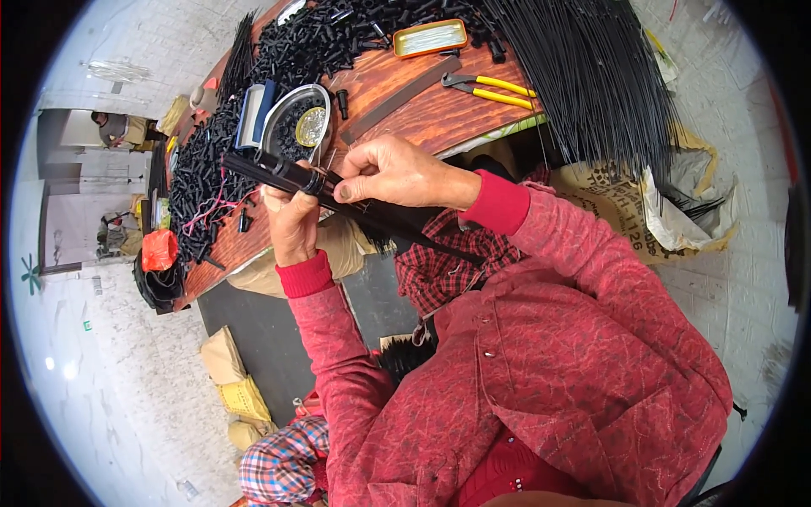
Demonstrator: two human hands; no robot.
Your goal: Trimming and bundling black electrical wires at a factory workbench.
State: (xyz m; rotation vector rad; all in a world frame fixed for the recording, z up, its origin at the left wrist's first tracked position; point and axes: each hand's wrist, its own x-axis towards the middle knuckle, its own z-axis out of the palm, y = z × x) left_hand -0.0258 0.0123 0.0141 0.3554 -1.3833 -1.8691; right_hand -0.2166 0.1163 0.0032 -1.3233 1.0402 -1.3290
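The black rod bundle (338, 196), a long dark shaft with a thicker sleeve near its upper end, lies slantwise in the air just off the near edge of the counter (422, 106), its upper tip reaching back over the wood and its lower end running down across the checked cloth on the lap. The left hand (291, 221) is closed around it from below, near the sleeve. The right hand (395, 173) comes over the top with fingertips pinched shut on the shaft just beside the left. Both hands work in the narrow gap between the counter's rim and the person's body. On the counter, a heap of small black parts (338, 34) fills the far side and left edge; a shallow metal dish (296, 122) sits near the rim, and yellow-handled pliers (494, 89) lie on bare wood. A fan of thin black rods (591, 76) overhangs the right end.
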